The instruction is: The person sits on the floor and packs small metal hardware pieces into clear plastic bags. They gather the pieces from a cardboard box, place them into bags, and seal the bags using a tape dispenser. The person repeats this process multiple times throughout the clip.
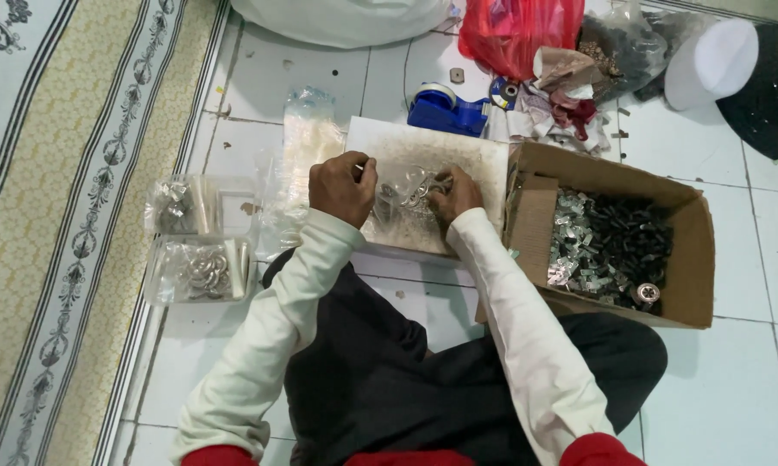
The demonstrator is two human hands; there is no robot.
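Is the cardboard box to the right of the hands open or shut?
Open. The cardboard box has its flaps folded back, so the small black and silvery parts inside show from above.

Cream long sleeves, red above, apparently dark trousers.

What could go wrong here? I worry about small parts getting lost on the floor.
1. The clear bag is held only by the left hand and right hand over a small board; metal pieces slipping out could roll onto the tiles.
2. The cardboard box of parts sits right by the right elbow, so a bump might tip or spill it.
3. The filled packets lie loose at the carpet edge and could be knocked.
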